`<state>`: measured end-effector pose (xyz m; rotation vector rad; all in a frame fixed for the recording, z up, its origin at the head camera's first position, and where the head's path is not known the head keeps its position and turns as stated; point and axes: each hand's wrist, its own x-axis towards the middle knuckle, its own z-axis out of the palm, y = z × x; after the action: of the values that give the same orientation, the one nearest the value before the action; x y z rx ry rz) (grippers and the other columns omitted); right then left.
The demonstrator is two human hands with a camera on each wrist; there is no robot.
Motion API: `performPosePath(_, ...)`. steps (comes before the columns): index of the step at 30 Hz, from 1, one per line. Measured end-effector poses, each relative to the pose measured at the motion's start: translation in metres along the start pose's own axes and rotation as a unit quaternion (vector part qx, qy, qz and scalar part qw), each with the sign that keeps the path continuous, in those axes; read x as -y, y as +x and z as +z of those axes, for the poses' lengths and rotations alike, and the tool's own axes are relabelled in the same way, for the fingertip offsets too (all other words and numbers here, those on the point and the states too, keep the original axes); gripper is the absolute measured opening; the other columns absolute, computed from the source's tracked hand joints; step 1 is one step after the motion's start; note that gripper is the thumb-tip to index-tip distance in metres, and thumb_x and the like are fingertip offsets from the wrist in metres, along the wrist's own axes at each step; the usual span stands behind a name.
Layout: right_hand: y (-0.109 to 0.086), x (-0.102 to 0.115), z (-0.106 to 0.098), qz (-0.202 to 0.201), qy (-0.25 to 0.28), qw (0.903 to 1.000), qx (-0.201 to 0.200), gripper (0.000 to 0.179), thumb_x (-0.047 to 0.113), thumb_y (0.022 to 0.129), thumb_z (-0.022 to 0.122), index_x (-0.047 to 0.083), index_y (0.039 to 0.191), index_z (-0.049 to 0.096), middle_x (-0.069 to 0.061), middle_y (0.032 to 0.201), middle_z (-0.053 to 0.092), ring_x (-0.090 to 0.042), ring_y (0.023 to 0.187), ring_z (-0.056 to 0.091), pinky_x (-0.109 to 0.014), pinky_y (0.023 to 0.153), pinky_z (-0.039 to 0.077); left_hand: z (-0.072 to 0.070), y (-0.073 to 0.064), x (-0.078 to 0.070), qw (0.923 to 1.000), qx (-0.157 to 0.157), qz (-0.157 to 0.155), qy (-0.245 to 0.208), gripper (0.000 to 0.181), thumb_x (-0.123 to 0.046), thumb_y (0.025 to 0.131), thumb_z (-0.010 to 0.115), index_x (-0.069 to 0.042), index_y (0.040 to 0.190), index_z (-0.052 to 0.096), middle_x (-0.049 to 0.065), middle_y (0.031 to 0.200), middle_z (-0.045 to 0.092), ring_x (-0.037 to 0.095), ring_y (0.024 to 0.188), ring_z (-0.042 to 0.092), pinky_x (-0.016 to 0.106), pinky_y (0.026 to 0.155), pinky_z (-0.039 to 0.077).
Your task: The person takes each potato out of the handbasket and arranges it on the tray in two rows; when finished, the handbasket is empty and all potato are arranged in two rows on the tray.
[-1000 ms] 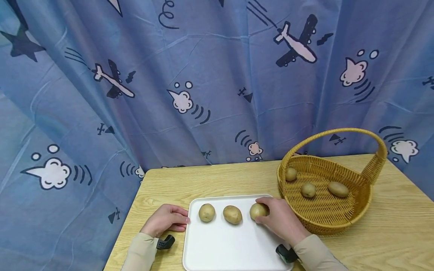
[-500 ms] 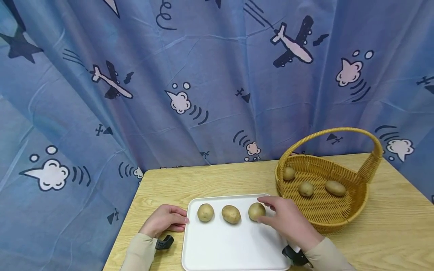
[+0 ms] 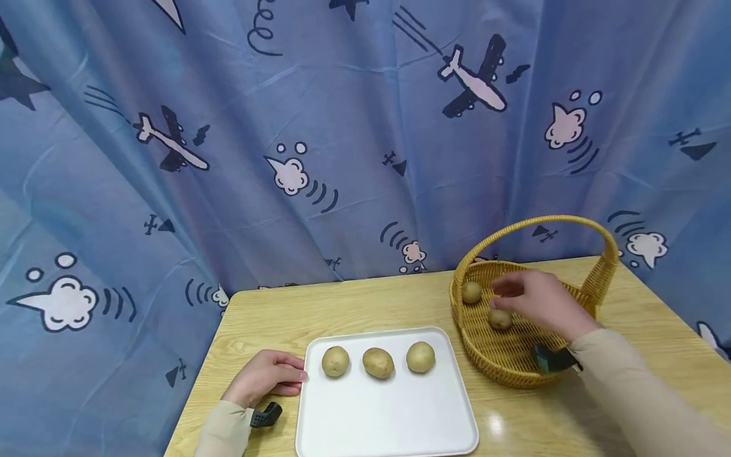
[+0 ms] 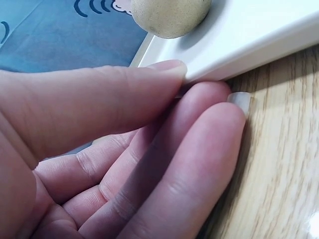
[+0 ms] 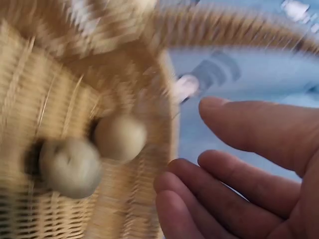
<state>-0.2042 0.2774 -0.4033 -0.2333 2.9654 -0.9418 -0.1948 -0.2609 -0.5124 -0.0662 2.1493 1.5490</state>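
My left hand (image 3: 266,377) grips the left rim of the white tray (image 3: 388,419). In the left wrist view the thumb (image 4: 109,102) lies on the rim and the fingertips are against its underside. Three potatoes stand in a row along the tray's far side: a left one (image 3: 335,362), a middle one (image 3: 378,363) and a right one (image 3: 421,357). My right hand (image 3: 539,298) is over the wicker basket (image 3: 485,362), fingers parted and holding nothing. Two potatoes show in the basket, one at the back left (image 3: 471,292) and one below the fingertips (image 3: 500,318).
The basket stands right of the tray, its arched handle (image 3: 537,220) rising above the right hand. A wooden table (image 3: 354,308) carries both. Behind it hangs a blue curtain (image 3: 342,241) printed with planes and clouds.
My right hand has let go of the right potato on the tray and moved right, over the basket. It now hides the basket's long potato. The left hand stays at the tray rim.
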Motion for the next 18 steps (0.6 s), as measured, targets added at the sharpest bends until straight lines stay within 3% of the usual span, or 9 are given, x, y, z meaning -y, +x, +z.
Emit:
performPosePath(7,0.045,-0.034,0.011,0.025,0.015,0.9983,0.050,0.064,0.043,0.097,0.081,-0.004,0.138,0.069,-0.025,0.131,0.074,-0.045,0.120,0.070,-0.059,0.099,0.061,0.000,0.000,0.001,1.0000,-0.002,0.001,-0.008,0.036,-0.013,0.094,0.083,0.008,0.122,0.073,0.011,0.101,0.079,0.015,0.081,0.077,0.033,0.079,0.071)
performPosePath(13,0.066,-0.044,0.023,0.024,0.012,0.9977,0.062,0.060,0.046,0.098,0.078,0.000,0.136,0.073,-0.026,0.135,0.072,-0.048,0.125,0.066,-0.062,0.103,0.059,0.000,-0.001,0.000,0.9999,-0.004,-0.001,-0.014,0.035,-0.012,0.094,0.083,0.008,0.122,0.073,0.011,0.099,0.079,0.015,0.081,0.077,0.033,0.078,0.071)
performPosePath(18,0.077,-0.046,0.030,0.047,0.010,0.9965,0.068,0.070,0.055,0.098,0.076,-0.003,0.136,0.071,-0.029,0.139,0.069,-0.051,0.126,0.064,-0.063,0.103,0.058,0.000,0.000,0.000,0.9999,-0.004,-0.002,-0.015,0.036,-0.012,0.094,0.083,0.008,0.122,0.073,0.010,0.099,0.079,0.014,0.081,0.077,0.033,0.078,0.071)
